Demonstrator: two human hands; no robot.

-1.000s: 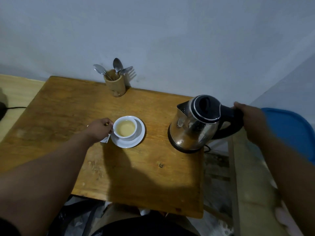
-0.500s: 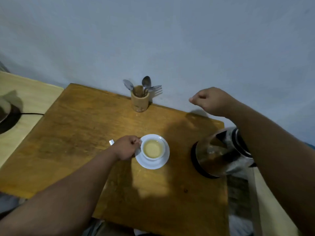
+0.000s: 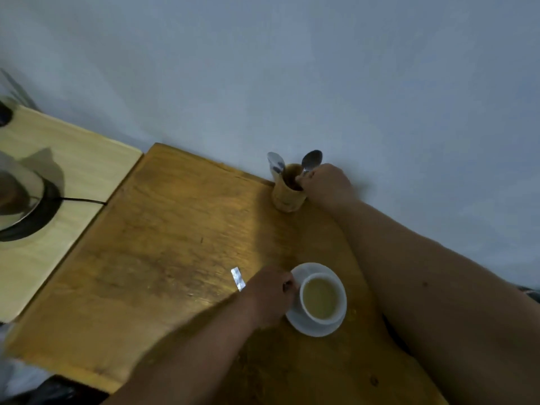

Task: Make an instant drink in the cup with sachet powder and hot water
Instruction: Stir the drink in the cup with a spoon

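A white cup [image 3: 321, 299] full of pale yellowish liquid stands on a white saucer [image 3: 314, 325] on the wooden table [image 3: 163, 258]. My left hand [image 3: 270, 293] is closed at the cup's left side, on its handle. A silver sachet scrap [image 3: 238, 279] pokes out from behind that hand. At the table's back edge stands a bamboo holder [image 3: 287, 194] with spoons [image 3: 312, 159]. My right hand [image 3: 324, 182] is at the holder's rim, fingers closed around a spoon's handle. The kettle is out of view, hidden by my right arm.
A lighter wooden surface [image 3: 67, 171] adjoins the table on the left, carrying a metal appliance on a black base [image 3: 20, 200] with a black cord [image 3: 84, 200]. A plain grey wall rises behind.
My right hand left the kettle, crossed over the table and reached the spoon holder. The view swung left, so the kettle dropped out of sight. My left hand stayed at the cup.
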